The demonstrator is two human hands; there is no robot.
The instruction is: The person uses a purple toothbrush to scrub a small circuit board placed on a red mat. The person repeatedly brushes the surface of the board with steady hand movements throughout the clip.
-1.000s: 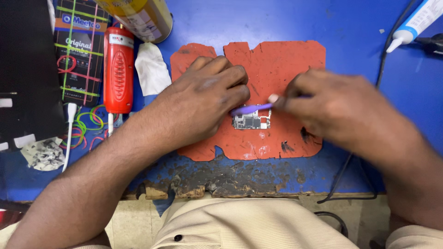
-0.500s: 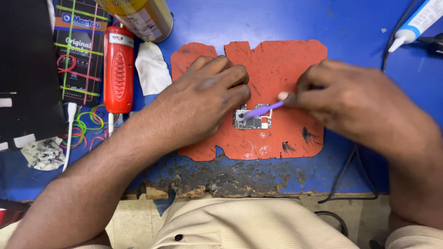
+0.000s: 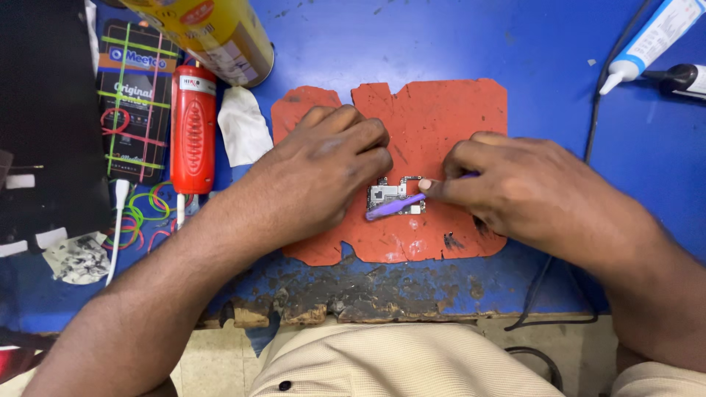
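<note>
A small silver circuit board [image 3: 393,194] lies on a worn orange-red work mat [image 3: 441,117] on a blue table. My left hand [image 3: 323,173] rests on the mat with its fingertips pressed against the board's left and upper edge. My right hand [image 3: 522,187] pinches a thin purple tool [image 3: 393,207] whose tip lies across the board's lower left part. The tool's rear end sticks out past my right fingers.
A red cylindrical tool [image 3: 193,140] and a white cloth scrap [image 3: 243,125] lie left of the mat. A yellow spray can [image 3: 213,29] lies at the top left. Coloured rubber bands [image 3: 140,209], a white tube [image 3: 647,44] and a black cable [image 3: 599,110] are nearby. The table's front edge [image 3: 368,301] is chipped.
My right hand has shifted left toward the board. The purple tool has slid lower and further left across the board. My left hand has stayed in place.
</note>
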